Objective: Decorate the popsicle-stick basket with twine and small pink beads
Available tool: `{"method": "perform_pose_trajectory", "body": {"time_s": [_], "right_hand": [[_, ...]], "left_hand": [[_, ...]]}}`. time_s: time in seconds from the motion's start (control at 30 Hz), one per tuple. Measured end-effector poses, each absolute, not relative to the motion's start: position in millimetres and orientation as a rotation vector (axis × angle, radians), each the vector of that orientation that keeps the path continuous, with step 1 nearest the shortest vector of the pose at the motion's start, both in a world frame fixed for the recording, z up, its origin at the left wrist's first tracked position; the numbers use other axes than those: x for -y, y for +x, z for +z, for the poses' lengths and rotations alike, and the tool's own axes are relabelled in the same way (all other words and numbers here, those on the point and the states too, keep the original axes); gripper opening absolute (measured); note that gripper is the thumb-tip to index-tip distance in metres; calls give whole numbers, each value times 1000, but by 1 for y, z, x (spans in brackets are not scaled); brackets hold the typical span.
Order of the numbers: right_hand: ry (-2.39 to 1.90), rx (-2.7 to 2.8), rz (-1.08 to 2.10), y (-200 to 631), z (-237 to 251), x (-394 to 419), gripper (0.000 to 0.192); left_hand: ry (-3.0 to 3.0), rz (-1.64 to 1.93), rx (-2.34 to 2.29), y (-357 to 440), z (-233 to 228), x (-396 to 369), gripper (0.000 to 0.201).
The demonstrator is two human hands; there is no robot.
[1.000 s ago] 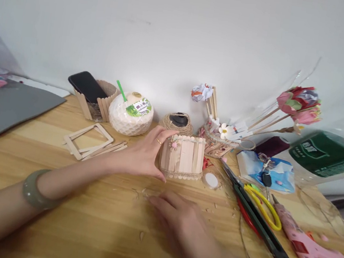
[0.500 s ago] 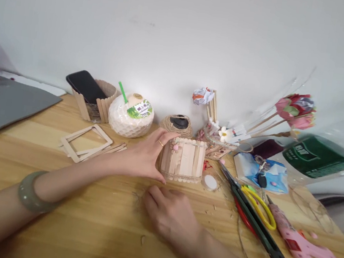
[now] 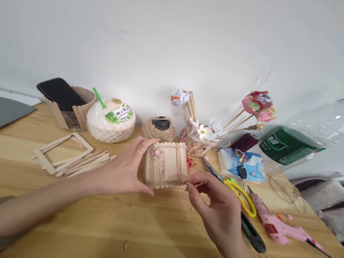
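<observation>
A small box made of craft sticks point(image 3: 168, 165), with scalloped edges, twine along its base and a pink flower at its upper left corner, stands slightly tilted on the table. My left hand point(image 3: 126, 169), wearing a ring, grips its left side between thumb and fingers. At the box's lower right corner, the thumb and forefinger of my right hand point(image 3: 217, 201) are pinched together. Whatever they hold, if anything, is too small to make out. Behind the box sits a ball of twine point(image 3: 152, 131).
Loose craft sticks point(image 3: 85, 164) and a stick frame point(image 3: 41, 162) lie left, before a wrapped coconut point(image 3: 109, 131) and a phone point(image 3: 62, 93) in a stick holder. Scissors point(image 3: 252, 232), yellow-handled pliers point(image 3: 249, 206), a pink glue gun point(image 3: 279, 229) and a bottle point(image 3: 288, 145) are right.
My right hand has risen from the table below the box to its lower right corner, fingers pinched. The box has tilted slightly in my left hand. The whole view has shifted.
</observation>
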State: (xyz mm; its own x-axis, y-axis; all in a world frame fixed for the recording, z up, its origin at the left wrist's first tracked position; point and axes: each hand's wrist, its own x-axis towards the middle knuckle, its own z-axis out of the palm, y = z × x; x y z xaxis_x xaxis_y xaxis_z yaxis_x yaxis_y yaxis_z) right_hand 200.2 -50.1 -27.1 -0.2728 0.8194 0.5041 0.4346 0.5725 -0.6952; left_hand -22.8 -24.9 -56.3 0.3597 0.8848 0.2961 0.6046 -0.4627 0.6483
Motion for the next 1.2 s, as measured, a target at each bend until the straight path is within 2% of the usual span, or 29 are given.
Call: {"method": "perform_pose_trajectory", "body": {"time_s": [0.37,0.47,0.63,0.93,1.2], "right_hand": [[-1028,1737,790,199,-38,43,5],[-1032,1787,661,198,-38,43,3],[-974,1917,399,198,-39,43,10],[-899,1919,279,189,-38,39,14],[-881,1884,344,179,-42,32,12]], "left_hand": [[2259,892,-1352,-14,-60,35,105],[2252,877,-1357,-13,-59,37,104],[2230,866,-1364,-12,-59,39,102],[2185,855,-1402,-10,-59,43,101],[2171,836,-1423,-8,-58,44,102]]}}
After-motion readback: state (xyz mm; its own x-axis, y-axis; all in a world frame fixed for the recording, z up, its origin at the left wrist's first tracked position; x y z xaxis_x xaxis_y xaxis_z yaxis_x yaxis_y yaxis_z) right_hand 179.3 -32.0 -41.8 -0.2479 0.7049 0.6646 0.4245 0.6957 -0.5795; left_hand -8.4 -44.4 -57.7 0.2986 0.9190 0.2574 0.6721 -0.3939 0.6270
